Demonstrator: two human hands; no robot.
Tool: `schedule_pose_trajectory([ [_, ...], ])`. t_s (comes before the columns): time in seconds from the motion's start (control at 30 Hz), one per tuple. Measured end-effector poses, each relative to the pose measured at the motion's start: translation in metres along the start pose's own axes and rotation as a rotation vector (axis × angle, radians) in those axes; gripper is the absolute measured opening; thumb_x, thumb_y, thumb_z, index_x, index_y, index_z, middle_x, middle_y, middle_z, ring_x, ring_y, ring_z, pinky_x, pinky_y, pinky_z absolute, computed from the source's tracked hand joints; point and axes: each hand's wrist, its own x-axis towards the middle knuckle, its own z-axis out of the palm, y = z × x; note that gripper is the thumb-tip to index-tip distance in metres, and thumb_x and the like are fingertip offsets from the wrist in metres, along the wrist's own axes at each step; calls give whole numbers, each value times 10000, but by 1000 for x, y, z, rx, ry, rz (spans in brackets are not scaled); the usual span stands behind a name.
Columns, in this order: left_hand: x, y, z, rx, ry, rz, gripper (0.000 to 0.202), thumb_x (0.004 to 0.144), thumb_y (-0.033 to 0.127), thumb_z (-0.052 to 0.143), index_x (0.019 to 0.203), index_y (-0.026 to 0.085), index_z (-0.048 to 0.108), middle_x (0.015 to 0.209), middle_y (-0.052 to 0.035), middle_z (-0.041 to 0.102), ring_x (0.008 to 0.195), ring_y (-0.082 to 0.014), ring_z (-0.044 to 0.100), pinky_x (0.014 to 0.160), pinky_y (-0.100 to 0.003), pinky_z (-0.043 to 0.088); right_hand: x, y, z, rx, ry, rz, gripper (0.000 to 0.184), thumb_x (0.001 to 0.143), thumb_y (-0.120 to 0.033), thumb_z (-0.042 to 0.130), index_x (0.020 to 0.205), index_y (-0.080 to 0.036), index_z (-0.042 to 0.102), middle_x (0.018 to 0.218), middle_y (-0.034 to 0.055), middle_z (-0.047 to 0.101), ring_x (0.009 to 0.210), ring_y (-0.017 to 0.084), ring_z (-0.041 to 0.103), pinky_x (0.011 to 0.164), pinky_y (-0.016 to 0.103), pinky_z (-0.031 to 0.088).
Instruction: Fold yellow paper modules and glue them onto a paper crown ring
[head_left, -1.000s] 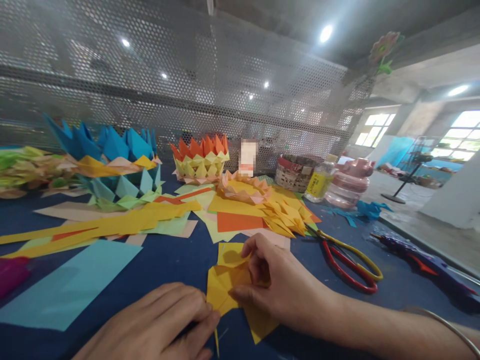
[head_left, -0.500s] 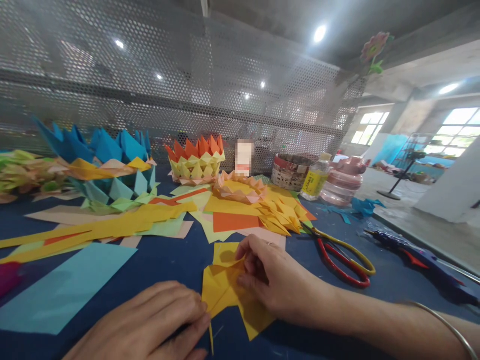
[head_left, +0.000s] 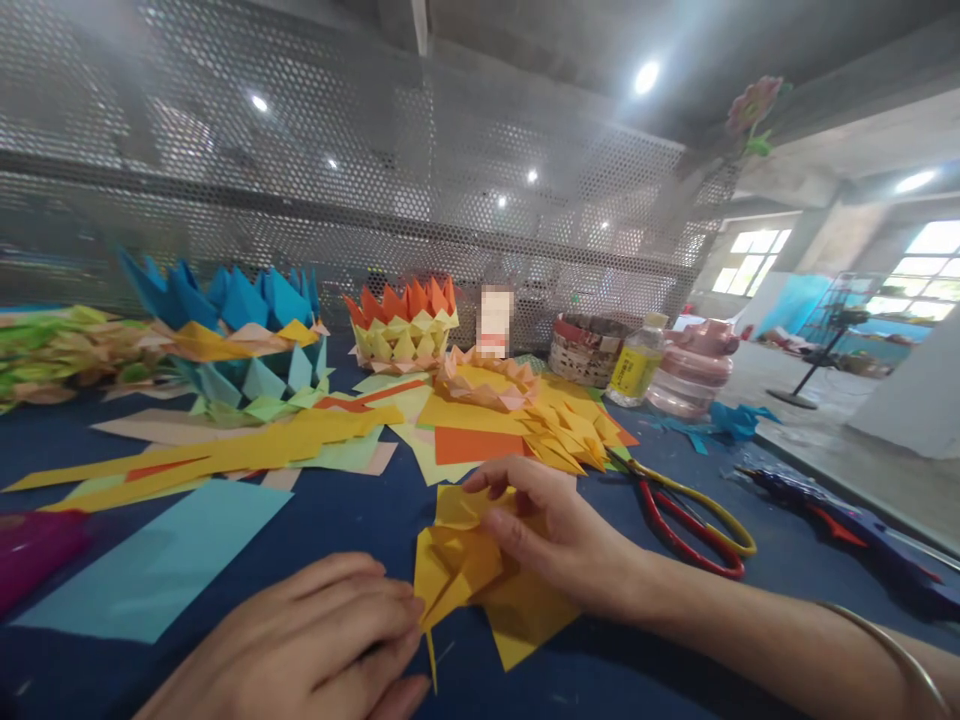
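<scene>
A folded piece of yellow paper (head_left: pixel 457 570) lies in front of me, its flaps partly raised. Fingers of my left hand (head_left: pixel 322 640) are closed at its left edge, by a pointed corner. My right hand (head_left: pixel 547 535) hovers over the paper's right side, thumb and index finger apart, with nothing visible between them. Beneath that hand are more flat yellow squares (head_left: pixel 525 615). Just beyond is a heap of small folded yellow pieces (head_left: pixel 574 432). Scissors (head_left: pixel 694 515) with red and yellow handles lie to the right.
Paper crowns, one blue (head_left: pixel 247 300) and one orange-topped (head_left: pixel 405 325), stand behind loose strips (head_left: pixel 247 440). A light-blue sheet (head_left: pixel 161 565) lies left. At right are a yellow-labelled bottle (head_left: pixel 636 365), a pink jug (head_left: pixel 690 370) and a dark-blue tool with a red trigger (head_left: pixel 840 525).
My right thumb and index finger have spread apart above the yellow paper, having been closer together at its edge. The left hand stays by the left edge. The view has shifted slightly left.
</scene>
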Motion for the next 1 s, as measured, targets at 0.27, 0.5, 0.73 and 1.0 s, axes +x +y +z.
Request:
schedule_pose_trajectory([
  [0.27, 2, 1, 0, -17, -22, -14, 206, 895, 117, 523, 814, 215, 685, 744, 32, 703, 662, -104, 656, 731, -241, 536, 0, -13, 1, -153, -123, -81, 237, 944, -301, 523, 1126, -171, 599, 1077, 71, 643, 1012, 183, 563, 915, 337, 433],
  [0.5, 1, 2, -2, -5, 10, -44, 202, 889, 117, 519, 832, 228, 678, 756, 32, 711, 659, -104, 658, 718, -233, 547, -13, -20, 3, -379, -36, -407, 108, 912, -202, 525, 968, -175, 613, 930, 65, 626, 850, 179, 535, 778, 311, 440],
  [0.73, -3, -1, -10, 101, -154, -52, 250, 885, 154, 530, 1113, 222, 608, 1028, -2, 735, 888, -154, 703, 826, -258, 578, -16, -26, 0, -711, -129, -641, 259, 963, -121, 393, 862, -141, 632, 794, 55, 635, 703, 173, 509, 628, 311, 404],
  [1.0, -6, -8, -12, 266, -275, -182, 432, 868, 160, 489, 1296, 218, 495, 1288, -43, 609, 1168, -187, 604, 975, -251, 516, -16, -21, -5, -667, -73, -582, 271, 981, -123, 341, 1020, -132, 609, 934, 90, 677, 802, 166, 603, 701, 273, 481],
])
